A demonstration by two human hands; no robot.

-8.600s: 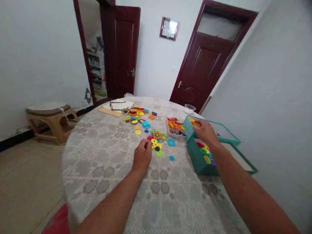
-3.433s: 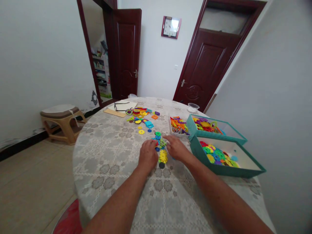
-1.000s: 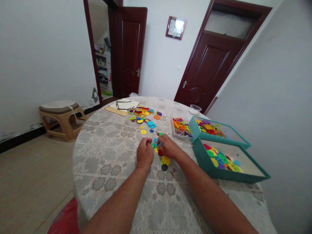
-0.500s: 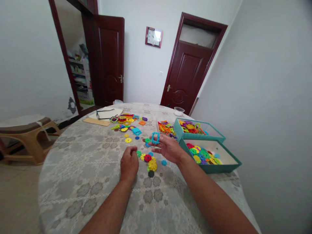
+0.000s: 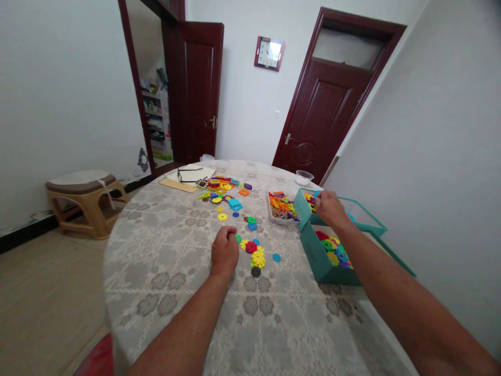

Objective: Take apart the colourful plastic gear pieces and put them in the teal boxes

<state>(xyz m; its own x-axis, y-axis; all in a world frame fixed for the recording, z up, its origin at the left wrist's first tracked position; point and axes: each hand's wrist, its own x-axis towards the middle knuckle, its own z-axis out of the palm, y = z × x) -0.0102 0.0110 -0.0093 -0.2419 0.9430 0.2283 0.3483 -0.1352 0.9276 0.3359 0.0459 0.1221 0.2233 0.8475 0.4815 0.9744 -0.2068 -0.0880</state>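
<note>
Right hand (image 5: 331, 208), one o'clock, pinches a blue piece (image 5: 316, 194) over the far box (image 5: 303, 211); left hand (image 5: 225, 252) curls, grip unclear. Partway, I'd say: many boxed, loose discs (image 5: 258, 259) left at twelve.

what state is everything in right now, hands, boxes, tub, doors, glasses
left hand, curled on the table, grip unclear
right hand, at the rear box, closed on a blue piece
front teal box, open, discs inside
rear teal box, open, pieces inside
clear tub, uncovered, heaped with pieces
glasses, unfolded
left door, open
right door, shut
</note>
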